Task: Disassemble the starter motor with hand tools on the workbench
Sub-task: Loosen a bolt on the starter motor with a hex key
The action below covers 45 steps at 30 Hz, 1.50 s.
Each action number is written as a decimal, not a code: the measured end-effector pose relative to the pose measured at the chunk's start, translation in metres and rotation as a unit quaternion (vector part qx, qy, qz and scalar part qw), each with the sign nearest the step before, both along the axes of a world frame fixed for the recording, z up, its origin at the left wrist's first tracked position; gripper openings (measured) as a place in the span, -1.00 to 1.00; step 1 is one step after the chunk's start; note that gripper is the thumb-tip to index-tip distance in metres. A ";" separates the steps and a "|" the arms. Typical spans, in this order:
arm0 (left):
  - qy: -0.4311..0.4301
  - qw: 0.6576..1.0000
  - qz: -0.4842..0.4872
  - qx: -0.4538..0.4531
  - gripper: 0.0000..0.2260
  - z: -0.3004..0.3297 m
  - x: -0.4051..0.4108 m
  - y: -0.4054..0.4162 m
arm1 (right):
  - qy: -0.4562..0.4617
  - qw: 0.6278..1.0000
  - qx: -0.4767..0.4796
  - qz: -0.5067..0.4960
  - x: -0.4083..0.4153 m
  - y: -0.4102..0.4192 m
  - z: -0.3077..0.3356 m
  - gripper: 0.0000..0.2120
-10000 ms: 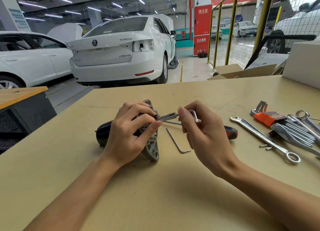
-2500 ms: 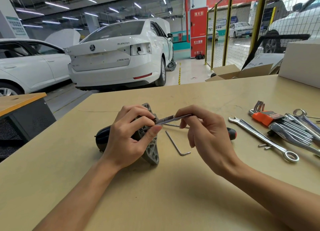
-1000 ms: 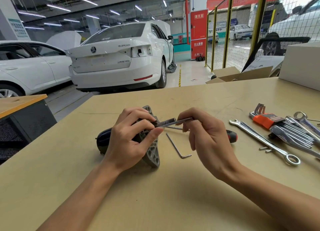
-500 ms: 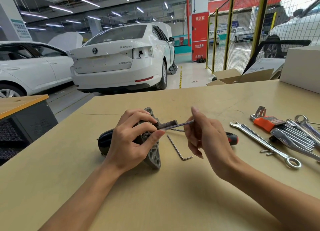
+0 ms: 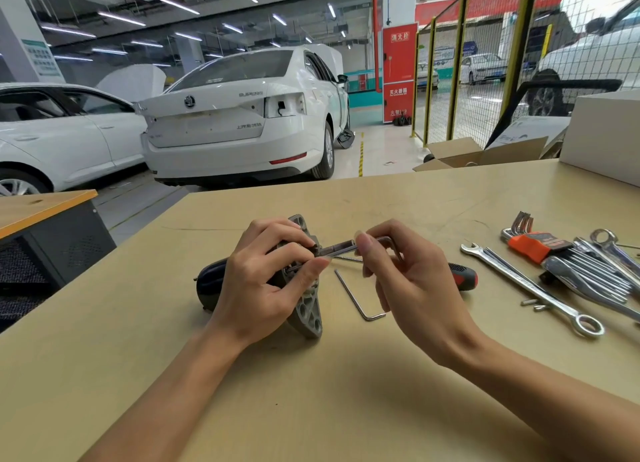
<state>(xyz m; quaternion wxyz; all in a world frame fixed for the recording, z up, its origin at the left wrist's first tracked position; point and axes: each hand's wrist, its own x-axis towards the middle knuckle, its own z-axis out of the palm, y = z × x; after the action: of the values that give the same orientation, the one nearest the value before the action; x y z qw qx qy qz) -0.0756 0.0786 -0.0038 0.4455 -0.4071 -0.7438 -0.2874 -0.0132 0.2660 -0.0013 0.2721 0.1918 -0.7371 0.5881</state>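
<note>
Right hand [image 5: 408, 281] fingers, half-spread moment ago, now curled again round hex key [image 5: 382, 240] seated in bolt. Left hand [image 5: 263, 285] grips starter motor [image 5: 306, 309], frame centre, on bench [image 5: 346, 409]. Housing whole; judged early, most disassembly left.

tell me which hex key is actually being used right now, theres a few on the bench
The hex key pinched in the right hand, its tip at the starter motor. The loose hex key lies untouched on the workbench; the rest sit in the orange holder.
</note>
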 end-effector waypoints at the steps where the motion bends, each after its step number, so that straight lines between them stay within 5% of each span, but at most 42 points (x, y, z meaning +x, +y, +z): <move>1: 0.000 1.000 0.000 0.000 -0.69 0.000 0.000 0.000 | -0.005 1.000 -0.006 0.005 0.000 0.000 0.000 -0.79; 8: -0.005 1.000 0.002 0.009 -0.74 -0.002 -0.001 0.001 | -0.124 0.990 -0.069 -0.002 -0.002 0.004 0.007 -0.36; 20: 0.004 1.000 0.010 0.002 -0.74 -0.002 -0.002 0.000 | -0.164 0.979 -0.114 0.038 -0.001 0.001 0.010 -0.33; 28: 0.006 1.000 0.008 -0.004 -0.71 -0.003 -0.003 -0.001 | -0.182 0.976 -0.113 0.032 -0.004 0.005 0.007 -0.45; 38: -0.007 1.000 0.010 -0.004 -0.71 -0.002 -0.001 0.000 | -0.012 0.999 0.033 -0.032 0.001 -0.002 0.001 -0.76; 45: -0.008 1.000 0.008 0.001 -0.73 -0.002 -0.001 0.000 | 0.007 1.000 0.008 -0.003 0.004 -0.001 0.003 -0.91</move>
<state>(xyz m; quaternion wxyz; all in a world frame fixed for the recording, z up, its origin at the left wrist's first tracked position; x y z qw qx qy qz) -0.0762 0.0785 -0.0054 0.4422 -0.3981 -0.7505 -0.2876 -0.0090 0.2647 0.0012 0.2778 0.1963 -0.7404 0.5797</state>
